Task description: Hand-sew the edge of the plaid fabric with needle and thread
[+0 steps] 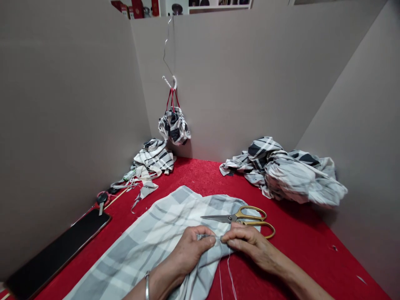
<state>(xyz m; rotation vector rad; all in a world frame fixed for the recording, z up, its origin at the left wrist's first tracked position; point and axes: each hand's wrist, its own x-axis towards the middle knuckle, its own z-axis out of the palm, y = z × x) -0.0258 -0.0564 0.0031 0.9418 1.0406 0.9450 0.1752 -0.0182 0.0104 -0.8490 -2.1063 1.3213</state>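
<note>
Pinching plaid cloth (pixel 140 250) between left hand (pixel 190 250) and right hand (pixel 246 243); gold-handled scissors (pixel 237 217) just beyond right hand.

Right hand (pixel 246 246): gold-handled scissors (pixel 240 218) just ahead, in way of straight forward reach. Passage runs right of hand over red fuzzy table cover (pixel 300 237), toward grey partition wall (pixel 353 125). Left hand (pixel 190 250): plaid cloth (pixel 140 237) lies under and ahead, low, no hard obstacle. Forward, red strip passable between cloth and heaped plaid fabric (pixel 281 173). Far left, dark phone (pixel 56 250) lies along wall, well apart from hands.
</note>
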